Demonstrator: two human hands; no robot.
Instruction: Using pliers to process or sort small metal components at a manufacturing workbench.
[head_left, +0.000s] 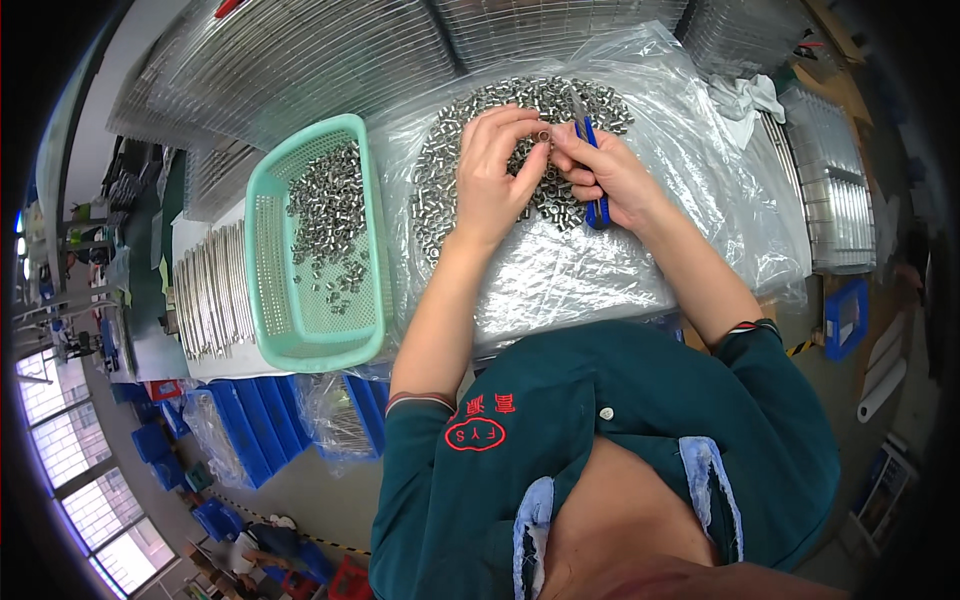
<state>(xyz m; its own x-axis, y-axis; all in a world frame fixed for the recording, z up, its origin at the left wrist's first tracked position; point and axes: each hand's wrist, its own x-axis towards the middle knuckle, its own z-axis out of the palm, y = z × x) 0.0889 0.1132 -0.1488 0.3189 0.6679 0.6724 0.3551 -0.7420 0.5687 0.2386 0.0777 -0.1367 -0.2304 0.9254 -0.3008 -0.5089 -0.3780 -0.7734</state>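
Over a heap of small metal sleeves (445,200) spread on clear plastic sheeting, both of my hands are brought close together. Between the thumb and forefinger of my left hand (487,180) is one small metal ring (544,136). My right hand (622,180) is closed around a blue-handled utility knife (598,212), its blade pointing away from me. The right fingertips come right up to the ring; whether they touch it I cannot tell.
A mint-green plastic basket (262,290) of similar sleeves stands at the left, beside a row of metal rods (215,290). Stacked clear trays (310,70) line the back. At the right are more clear cases (835,190) and a white cloth (745,105). Blue bins (255,425) sit below the table.
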